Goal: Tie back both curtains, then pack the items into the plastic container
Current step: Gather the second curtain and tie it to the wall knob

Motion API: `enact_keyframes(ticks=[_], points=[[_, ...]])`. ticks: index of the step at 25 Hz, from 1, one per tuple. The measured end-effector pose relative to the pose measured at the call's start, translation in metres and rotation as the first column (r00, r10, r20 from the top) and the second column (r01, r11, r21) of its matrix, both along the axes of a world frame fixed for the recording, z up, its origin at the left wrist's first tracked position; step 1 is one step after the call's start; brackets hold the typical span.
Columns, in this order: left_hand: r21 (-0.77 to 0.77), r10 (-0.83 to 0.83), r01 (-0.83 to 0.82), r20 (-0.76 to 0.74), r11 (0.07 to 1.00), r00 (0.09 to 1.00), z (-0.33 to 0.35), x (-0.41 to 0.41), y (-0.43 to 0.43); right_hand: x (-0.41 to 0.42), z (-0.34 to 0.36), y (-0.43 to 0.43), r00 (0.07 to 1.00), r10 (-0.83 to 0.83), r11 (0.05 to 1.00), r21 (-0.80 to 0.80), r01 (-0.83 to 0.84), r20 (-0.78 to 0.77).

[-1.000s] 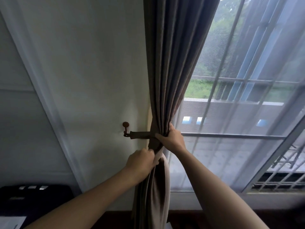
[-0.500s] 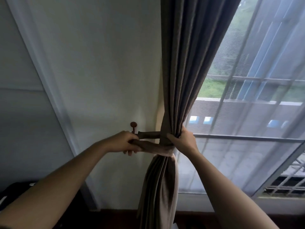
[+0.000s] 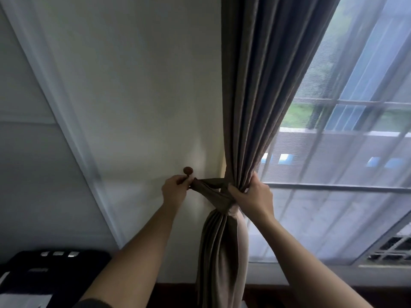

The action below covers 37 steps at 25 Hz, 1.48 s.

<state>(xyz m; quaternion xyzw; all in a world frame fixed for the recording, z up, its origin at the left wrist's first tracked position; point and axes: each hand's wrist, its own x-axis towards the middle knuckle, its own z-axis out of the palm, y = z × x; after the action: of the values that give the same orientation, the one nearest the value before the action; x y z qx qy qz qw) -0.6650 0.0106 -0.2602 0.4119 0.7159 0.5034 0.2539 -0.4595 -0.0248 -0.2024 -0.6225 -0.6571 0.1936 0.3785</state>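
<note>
Risk comes first, from the head view, the only one supplied. My left hand [image 3: 174, 190] pinches the free end of the tieback band [image 3: 211, 187] right at the wall hook [image 3: 188, 170], just below its round brown knob. My fingers are curled tight on the fabric. I cannot tell whether the loop is over the hook yet, since my knuckles cover the stem. If the loop misses the stem or sits only on its tip, I judge it slips off once I let go, and the curtain falls loose.

My right hand [image 3: 253, 196] grips the gathered curtain [image 3: 262, 107] at its waist, fingers wrapped round the folds and touching the band where it crosses. Releasing that grip before the hook holds would, in my estimate, let the bundle's weight drag the band out of my left pinch. The band looks twisted where it crosses, which could leave the folds bunched unevenly.

Materials:
- **Curtain:** heavy, matte, grey-brown cloth in deep vertical pleats, with a paler face showing below the band.
- **Band:** matching cloth, flat and narrow.
- **Hook:** small, dark and round-headed, on a smooth pale wall.
- **Sheer curtain [image 3: 333, 207]:** thin, hanging over the window behind my right hand.
- **Black device [image 3: 44, 270]:** sits low left, with pale buttons.

The second curtain and the plastic container are not in view. By my judgement both steps lie ahead.
</note>
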Motion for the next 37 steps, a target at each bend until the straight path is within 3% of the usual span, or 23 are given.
enact_keyframes(ticks=[3, 5, 12, 15, 19, 21, 23, 25, 27, 30, 35, 37], points=[[0.026, 0.161, -0.161, -0.005, 0.987, 0.987, 0.001, 0.009, 0.005, -0.003, -0.001, 0.002, 1.000, -0.022, 1.000, 0.011, 0.022, 0.011], [-0.001, 0.176, -0.178, -0.117, 0.984, 0.977, 0.000, 0.011, 0.004, -0.004, 0.000, 0.000, 1.000, -0.023, 1.000, 0.017, 0.022, 0.016], [-0.058, -0.017, -0.008, -0.410, 0.998, 0.912, -0.019, 0.001, 0.008, -0.007, 0.002, -0.001, 1.000, 0.013, 1.000, 0.015, -0.013, 0.010], [-0.145, -0.101, 0.039, -0.450, 0.989, 0.887, -0.024, -0.001, 0.007, -0.007, 0.000, 0.005, 0.999, 0.044, 0.998, 0.035, -0.045, 0.022], [-0.059, -0.120, 0.106, -0.333, 0.993, 0.935, -0.032, 0.003, -0.014, 0.014, -0.024, 0.000, 0.962, 0.235, 0.971, -0.017, -0.239, -0.137], [-0.060, -0.126, 0.118, -0.173, 0.991, 0.977, -0.043, 0.014, -0.036, 0.026, -0.056, -0.019, 0.981, 0.190, 0.982, -0.013, -0.191, -0.049], [-0.177, -0.292, 0.281, -0.041, 0.943, 0.955, -0.052, 0.027, -0.047, 0.028, -0.088, -0.036, 0.991, 0.128, 0.992, -0.007, -0.128, 0.048], [-0.252, -0.489, 0.491, 0.076, 0.834, 0.869, -0.053, 0.038, -0.047, 0.018, -0.102, -0.041, 0.978, 0.203, 0.972, -0.130, -0.194, 0.055], [-0.279, -0.599, 0.579, 0.016, 0.766, 0.800, -0.051, 0.045, -0.045, 0.007, -0.107, -0.033, 0.968, 0.250, 0.945, -0.213, -0.248, -0.015], [-0.208, -0.610, 0.580, -0.133, 0.788, 0.781, -0.060, 0.056, -0.059, 0.002, -0.112, -0.020, 0.960, 0.258, 0.934, -0.225, -0.278, -0.113], [-0.052, -0.352, 0.364, -0.409, 0.930, 0.842, -0.089, 0.074, -0.095, 0.001, -0.118, -0.005, 0.909, 0.378, 0.870, -0.268, -0.414, -0.177], [0.032, -0.234, 0.293, -0.526, 0.956, 0.818, -0.100, 0.079, -0.101, -0.004, -0.118, 0.003, 0.886, 0.434, 0.837, -0.290, -0.464, -0.162]])
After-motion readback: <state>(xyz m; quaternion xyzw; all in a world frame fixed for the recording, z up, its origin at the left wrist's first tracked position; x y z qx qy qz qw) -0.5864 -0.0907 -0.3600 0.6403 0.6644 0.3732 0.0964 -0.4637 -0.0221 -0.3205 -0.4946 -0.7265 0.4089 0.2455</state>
